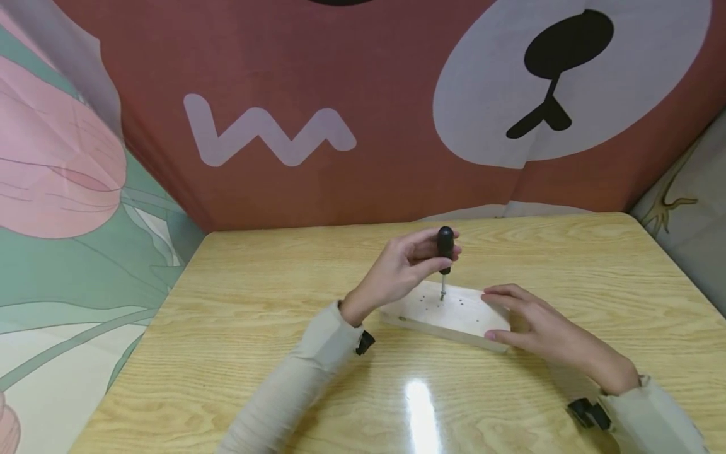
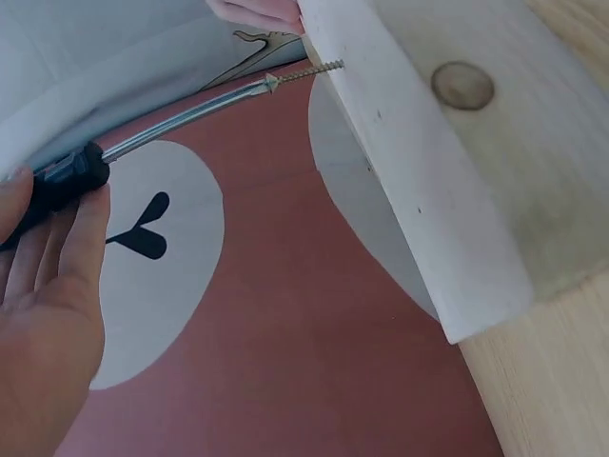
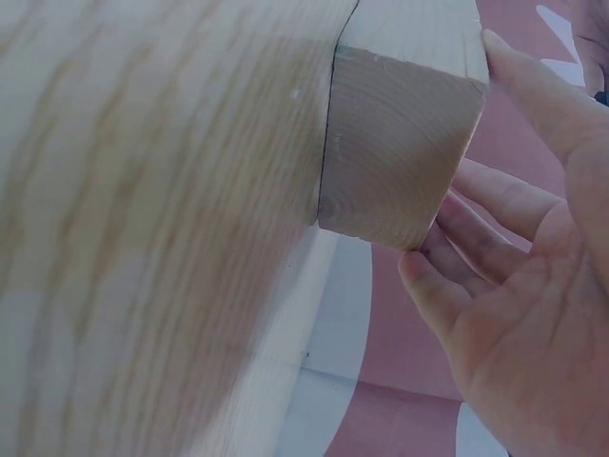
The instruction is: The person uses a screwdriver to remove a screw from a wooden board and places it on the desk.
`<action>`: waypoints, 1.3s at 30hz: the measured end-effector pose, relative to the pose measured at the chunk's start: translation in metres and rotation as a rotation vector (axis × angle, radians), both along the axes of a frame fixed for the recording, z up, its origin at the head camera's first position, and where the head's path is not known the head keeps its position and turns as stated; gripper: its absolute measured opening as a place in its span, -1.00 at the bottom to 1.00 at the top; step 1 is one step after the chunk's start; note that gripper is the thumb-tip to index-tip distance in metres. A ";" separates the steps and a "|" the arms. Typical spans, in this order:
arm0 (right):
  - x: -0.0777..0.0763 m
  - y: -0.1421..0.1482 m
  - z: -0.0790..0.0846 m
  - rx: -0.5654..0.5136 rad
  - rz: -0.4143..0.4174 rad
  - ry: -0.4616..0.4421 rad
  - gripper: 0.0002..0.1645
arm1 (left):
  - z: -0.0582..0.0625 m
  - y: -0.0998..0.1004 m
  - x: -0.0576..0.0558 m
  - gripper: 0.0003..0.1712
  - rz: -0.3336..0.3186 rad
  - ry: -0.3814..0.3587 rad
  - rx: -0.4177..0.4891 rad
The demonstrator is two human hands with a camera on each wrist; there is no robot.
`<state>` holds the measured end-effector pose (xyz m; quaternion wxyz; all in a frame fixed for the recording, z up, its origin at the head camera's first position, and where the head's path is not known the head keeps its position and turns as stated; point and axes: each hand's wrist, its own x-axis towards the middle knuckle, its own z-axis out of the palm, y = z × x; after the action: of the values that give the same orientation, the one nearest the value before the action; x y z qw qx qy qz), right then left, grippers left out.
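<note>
A pale wooden block point(image 1: 437, 326) lies on the table, several small holes dotting its top face. My left hand point(image 1: 404, 270) grips the black handle of a screwdriver point(image 1: 445, 243), which stands nearly upright over the block. In the left wrist view, the screwdriver's tip meets the head of a threaded screw point(image 2: 309, 72), whose point is at the block's top face; most of its thread shows. My right hand point(image 1: 550, 325) holds the block's right end, thumb on the near side and fingers on the far side. The right wrist view shows the end grain between thumb and fingers.
The wood-grain table point(image 1: 272, 284) extends around the block, with a bright light reflection near its front. A reddish printed cloth point(image 1: 317, 189) with a cartoon face hangs along the back edge, and patterned cloths stand at both sides. A dark knot point(image 2: 462, 86) marks the block's side.
</note>
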<state>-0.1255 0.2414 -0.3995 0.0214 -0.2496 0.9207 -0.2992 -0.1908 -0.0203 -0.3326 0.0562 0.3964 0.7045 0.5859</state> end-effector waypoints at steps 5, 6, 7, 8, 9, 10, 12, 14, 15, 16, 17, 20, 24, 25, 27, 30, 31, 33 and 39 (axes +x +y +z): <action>0.000 0.000 0.000 -0.002 0.002 0.011 -0.25 | -0.003 0.006 0.001 -0.54 0.081 0.010 0.017; 0.000 0.000 0.000 -0.002 0.002 0.011 -0.25 | -0.003 0.007 0.001 -0.53 0.097 0.013 0.019; 0.000 0.000 -0.001 -0.003 0.002 0.012 -0.25 | -0.003 0.007 0.001 -0.53 0.110 0.017 0.020; 0.000 0.000 -0.001 -0.003 0.002 0.012 -0.24 | -0.004 0.008 0.002 -0.53 0.121 0.023 0.022; 0.000 0.000 -0.001 -0.005 0.001 0.014 -0.24 | -0.004 0.008 0.002 -0.54 0.130 0.033 0.019; 0.000 0.000 -0.001 -0.004 0.001 0.019 -0.24 | -0.004 0.008 0.003 -0.56 0.137 0.047 0.012; 0.000 0.000 -0.001 -0.003 0.002 0.030 -0.25 | -0.004 0.007 0.004 -0.58 0.143 0.079 -0.003; 0.000 0.000 -0.002 -0.001 0.003 0.041 -0.25 | -0.005 0.006 0.005 -0.58 0.137 0.102 -0.017; 0.000 0.000 -0.002 -0.003 0.004 0.045 -0.25 | -0.005 0.005 0.005 -0.57 0.130 0.111 -0.026; 0.000 0.000 -0.002 -0.002 0.006 0.047 -0.25 | -0.005 0.004 0.006 -0.57 0.122 0.111 -0.033; 0.000 0.000 -0.002 -0.002 0.006 0.046 -0.25 | -0.004 0.004 0.006 -0.57 0.111 0.106 -0.036; 0.000 0.000 -0.002 -0.007 0.004 0.044 -0.25 | -0.003 0.002 0.006 -0.57 0.080 0.081 -0.044; 0.000 0.000 -0.002 -0.010 0.002 0.042 -0.26 | -0.002 0.001 0.006 -0.57 0.070 0.069 -0.050; 0.000 0.000 -0.002 -0.009 0.001 0.041 -0.26 | -0.002 0.001 0.006 -0.56 0.075 0.064 -0.046; 0.000 0.000 -0.002 -0.005 -0.001 0.035 -0.25 | -0.002 0.002 0.006 -0.55 0.092 0.054 -0.028; -0.001 0.000 -0.003 0.002 -0.002 0.033 -0.25 | -0.003 0.004 0.005 -0.53 0.137 0.038 -0.009; -0.001 0.000 -0.003 0.005 0.000 0.031 -0.25 | -0.003 0.004 0.005 -0.53 0.150 0.035 -0.001; -0.001 0.000 -0.003 0.009 0.002 0.028 -0.25 | -0.004 0.005 0.005 -0.52 0.174 0.052 0.006; -0.001 0.000 -0.003 0.015 -0.005 0.019 -0.23 | -0.008 0.006 0.006 -0.58 0.178 0.156 0.035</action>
<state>-0.1270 0.2413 -0.4021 0.0138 -0.2498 0.9237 -0.2901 -0.1850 -0.0145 -0.3407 -0.0579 0.3774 0.7288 0.5684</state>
